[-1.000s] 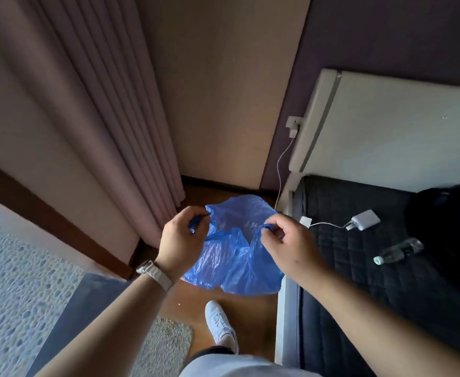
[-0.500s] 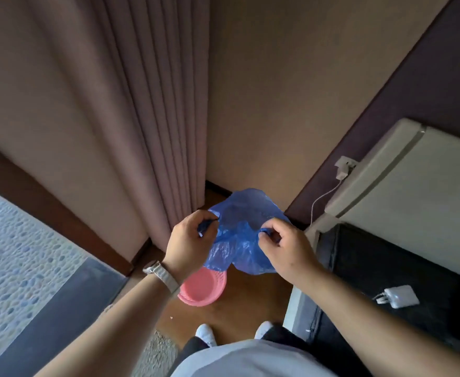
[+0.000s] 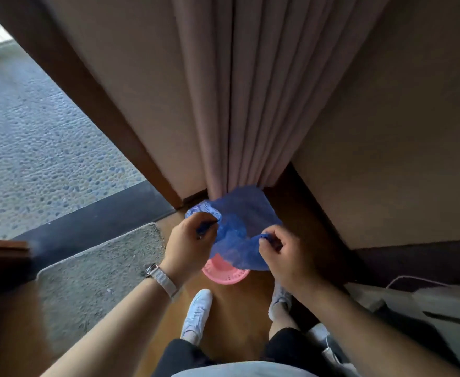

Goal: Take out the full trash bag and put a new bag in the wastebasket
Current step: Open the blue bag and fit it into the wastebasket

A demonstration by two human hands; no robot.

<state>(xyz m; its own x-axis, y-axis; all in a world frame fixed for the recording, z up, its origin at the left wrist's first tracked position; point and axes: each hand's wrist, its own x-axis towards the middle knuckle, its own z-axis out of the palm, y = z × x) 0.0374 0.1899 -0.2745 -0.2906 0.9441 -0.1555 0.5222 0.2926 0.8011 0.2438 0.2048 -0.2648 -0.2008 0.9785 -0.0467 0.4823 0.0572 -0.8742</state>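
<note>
A thin blue plastic bag (image 3: pixel 239 227) hangs spread between both hands, directly over a pink wastebasket (image 3: pixel 224 274) on the wooden floor. My left hand (image 3: pixel 189 242) pinches the bag's left edge. My right hand (image 3: pixel 283 253) pinches its right edge. The bag covers most of the basket, so only the pink near rim and a bit of the inside show.
Pink curtains (image 3: pixel 248 104) hang down just behind the basket, in the corner by a beige wall. A grey mat (image 3: pixel 95 276) lies on the left beside a dark threshold (image 3: pixel 95 221). My white shoes (image 3: pixel 196 312) stand just before the basket. A bed edge with a cable (image 3: pixel 414 303) is at the right.
The view has tilted down and swung left, away from the bed. The pink basket came into sight under the bag, and both hands carried the bag lower over it.
</note>
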